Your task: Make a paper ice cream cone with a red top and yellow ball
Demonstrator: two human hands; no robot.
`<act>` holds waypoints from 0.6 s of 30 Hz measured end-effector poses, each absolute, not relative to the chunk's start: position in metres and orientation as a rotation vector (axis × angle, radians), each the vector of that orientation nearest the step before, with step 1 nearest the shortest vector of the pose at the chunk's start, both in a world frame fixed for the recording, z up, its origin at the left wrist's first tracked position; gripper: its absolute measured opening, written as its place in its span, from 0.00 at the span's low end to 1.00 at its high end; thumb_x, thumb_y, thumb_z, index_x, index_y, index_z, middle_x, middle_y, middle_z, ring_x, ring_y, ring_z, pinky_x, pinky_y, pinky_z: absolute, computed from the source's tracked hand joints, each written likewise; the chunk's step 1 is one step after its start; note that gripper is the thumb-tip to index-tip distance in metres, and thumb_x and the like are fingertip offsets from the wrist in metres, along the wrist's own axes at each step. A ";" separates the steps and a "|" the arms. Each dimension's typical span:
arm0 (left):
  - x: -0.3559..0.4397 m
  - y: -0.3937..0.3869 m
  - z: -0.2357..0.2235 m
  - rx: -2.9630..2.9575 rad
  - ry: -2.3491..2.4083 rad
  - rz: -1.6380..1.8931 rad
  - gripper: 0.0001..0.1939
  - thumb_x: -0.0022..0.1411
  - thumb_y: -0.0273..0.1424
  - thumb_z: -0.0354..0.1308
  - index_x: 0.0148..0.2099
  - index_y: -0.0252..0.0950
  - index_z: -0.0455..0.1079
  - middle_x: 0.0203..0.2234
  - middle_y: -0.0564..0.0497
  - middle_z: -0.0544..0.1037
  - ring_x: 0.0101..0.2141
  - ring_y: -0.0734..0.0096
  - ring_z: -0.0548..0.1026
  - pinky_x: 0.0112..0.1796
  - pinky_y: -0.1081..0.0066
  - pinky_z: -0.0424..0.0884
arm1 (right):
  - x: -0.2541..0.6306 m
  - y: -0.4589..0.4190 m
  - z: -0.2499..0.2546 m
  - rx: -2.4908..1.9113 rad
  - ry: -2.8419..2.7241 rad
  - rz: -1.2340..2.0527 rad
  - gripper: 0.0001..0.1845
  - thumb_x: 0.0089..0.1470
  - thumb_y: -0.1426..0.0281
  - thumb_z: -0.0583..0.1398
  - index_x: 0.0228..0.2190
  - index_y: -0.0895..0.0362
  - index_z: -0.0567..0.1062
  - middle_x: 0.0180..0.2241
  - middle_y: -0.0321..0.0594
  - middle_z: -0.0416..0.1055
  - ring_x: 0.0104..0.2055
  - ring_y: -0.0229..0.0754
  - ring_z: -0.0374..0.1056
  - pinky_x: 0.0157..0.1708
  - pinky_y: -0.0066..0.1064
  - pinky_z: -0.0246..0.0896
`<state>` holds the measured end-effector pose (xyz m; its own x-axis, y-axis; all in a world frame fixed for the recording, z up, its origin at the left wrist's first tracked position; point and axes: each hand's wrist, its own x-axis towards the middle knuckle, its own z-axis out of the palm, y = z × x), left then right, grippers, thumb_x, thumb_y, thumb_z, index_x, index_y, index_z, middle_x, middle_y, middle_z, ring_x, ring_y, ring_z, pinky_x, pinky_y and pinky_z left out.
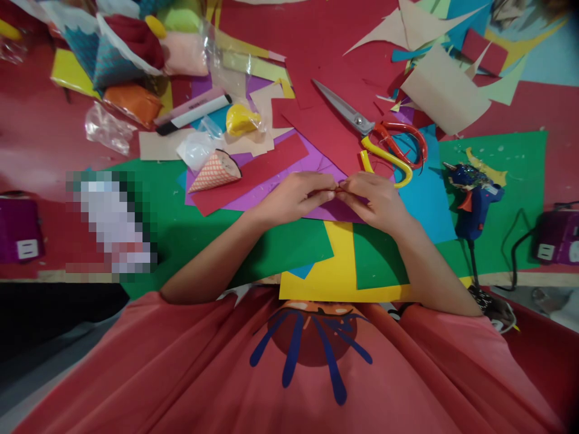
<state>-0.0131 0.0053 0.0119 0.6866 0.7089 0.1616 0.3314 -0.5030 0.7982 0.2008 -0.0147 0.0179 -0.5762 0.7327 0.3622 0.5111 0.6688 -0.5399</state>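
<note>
My left hand (301, 196) and my right hand (374, 200) meet fingertip to fingertip over a purple paper sheet (312, 158). Both are closed in a pinch around something small and dark reddish, mostly covered by the fingers; its kind does not show. Left of them a small cone with an orange-and-white lattice pattern (212, 175) lies on its side. Just beyond my right hand rest scissors (357, 120) with one red and one yellow handle, their blades pointing away to the left.
A blue glue gun (474, 208) with a cord lies at right on green paper (520, 181). Markers (199, 114), bagged yellow clay (244, 119), an orange packet (132, 103) and a blue cone with a dark red swirl (122, 60) sit at upper left. Paper scraps (446, 87) fill the upper right.
</note>
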 end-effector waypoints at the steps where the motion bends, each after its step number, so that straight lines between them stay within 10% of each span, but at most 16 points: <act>1: -0.013 0.005 0.012 2.123 0.784 0.630 0.13 0.70 0.34 0.50 0.35 0.34 0.71 0.28 0.52 0.78 0.30 0.74 0.74 0.34 0.75 0.67 | 0.201 -0.015 0.018 -0.958 -2.310 0.525 0.15 0.65 0.68 0.55 0.25 0.54 0.65 0.26 0.37 0.70 0.29 0.39 0.68 0.28 0.32 0.64; 18: -0.014 0.006 0.017 2.162 0.799 0.566 0.12 0.70 0.31 0.50 0.35 0.34 0.71 0.30 0.52 0.78 0.32 0.74 0.75 0.36 0.74 0.68 | 0.199 -0.013 0.018 -0.888 -2.288 0.596 0.15 0.65 0.69 0.56 0.26 0.54 0.63 0.25 0.35 0.67 0.29 0.38 0.63 0.28 0.31 0.58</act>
<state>-0.0137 0.0059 0.0175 0.7074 0.6930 0.1392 0.3617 -0.5241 0.7710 0.1994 -0.0127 0.0181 -0.5918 0.7147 0.3728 0.4423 0.6745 -0.5911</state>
